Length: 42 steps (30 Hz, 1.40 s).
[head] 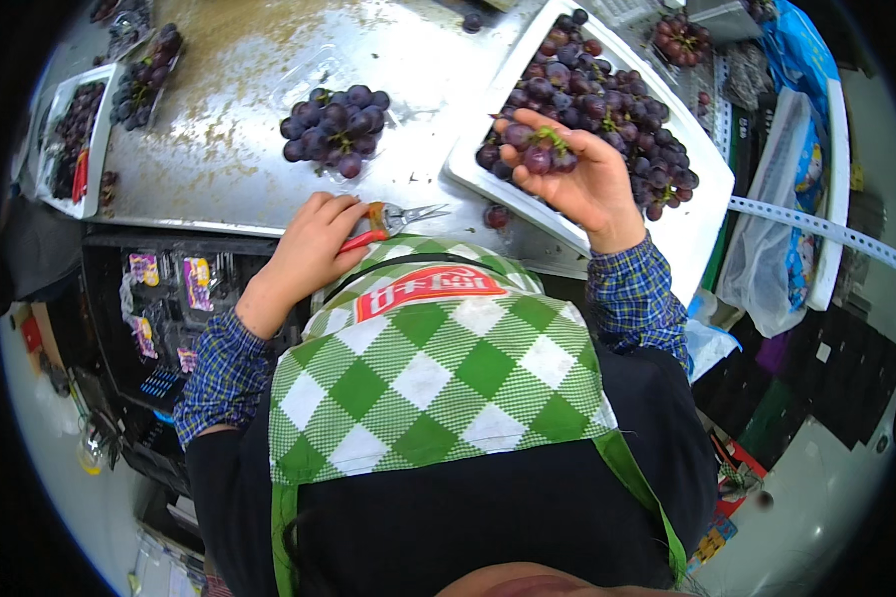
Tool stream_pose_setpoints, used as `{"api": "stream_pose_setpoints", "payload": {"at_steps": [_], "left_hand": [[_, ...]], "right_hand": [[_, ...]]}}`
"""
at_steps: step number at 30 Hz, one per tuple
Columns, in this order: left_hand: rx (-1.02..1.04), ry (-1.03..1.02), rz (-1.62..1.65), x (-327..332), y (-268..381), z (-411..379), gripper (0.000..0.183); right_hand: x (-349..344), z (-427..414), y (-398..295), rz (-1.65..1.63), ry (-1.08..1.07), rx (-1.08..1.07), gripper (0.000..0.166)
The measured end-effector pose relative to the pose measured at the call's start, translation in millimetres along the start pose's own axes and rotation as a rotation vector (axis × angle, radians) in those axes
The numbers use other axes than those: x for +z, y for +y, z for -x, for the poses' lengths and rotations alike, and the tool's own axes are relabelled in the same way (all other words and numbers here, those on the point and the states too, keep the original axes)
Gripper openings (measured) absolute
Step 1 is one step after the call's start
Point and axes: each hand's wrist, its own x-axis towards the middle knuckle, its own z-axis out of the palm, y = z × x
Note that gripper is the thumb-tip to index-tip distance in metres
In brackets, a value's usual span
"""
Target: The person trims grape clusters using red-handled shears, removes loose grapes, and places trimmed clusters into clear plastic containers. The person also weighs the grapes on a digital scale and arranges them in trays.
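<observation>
My left hand (310, 242) is at the table's front edge, closed around the red handles of a pair of fruit snips (396, 219). The blades point right, slightly apart. In my right hand (593, 179) is a small cluster of purple grapes (539, 149) with green stems, held over a white foam box (485, 127). Many dark grape bunches (590, 89) fill that box. Left of it, a larger bunch of grapes (336, 127) rests on a clear plastic container (302, 78), whose outline is hard to make out against the shiny metal table (216, 134).
One loose grape (496, 216) lies by the foam box's near corner. At the far left are a packed grape container (145, 82) and another white box (93, 179) holding grapes and a red-handled tool. Below the table's left edge, a black crate (172, 321) holds clear packaging with printed labels.
</observation>
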Motion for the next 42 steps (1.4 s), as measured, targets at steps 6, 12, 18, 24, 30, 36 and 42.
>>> {"api": "stream_pose_setpoints", "payload": {"at_steps": [6,12,18,24,30,36,42], "left_hand": [[0.012,0.040,-0.007,0.3,-1.1,-1.3,0.051],[0.015,0.020,0.036,1.6,-0.5,-9.1,0.051],[0.018,0.024,0.032,3.7,0.8,-13.4,0.053],[0.035,0.006,-0.003,5.4,0.2,-15.5,0.053],[0.020,-0.010,0.006,4.0,5.9,-15.5,0.053],[0.025,0.020,0.000,5.9,8.0,-15.2,0.054],[-0.012,-0.010,0.010,6.6,6.5,-15.0,0.054]], "right_hand": [[-10.4,46.8,-6.7,0.640,0.243,0.004,0.033],[-59.2,107.9,-18.2,1.473,0.707,-0.301,0.030],[-77.3,119.6,2.4,1.788,0.784,-0.553,0.029],[-81.2,98.2,20.7,1.925,0.856,-0.774,0.038],[-79.4,90.5,27.4,1.916,0.831,-0.774,0.043],[-70.6,87.8,18.9,1.990,0.792,-0.950,0.034],[-35.4,43.8,15.5,2.020,0.528,-1.112,0.030]]}}
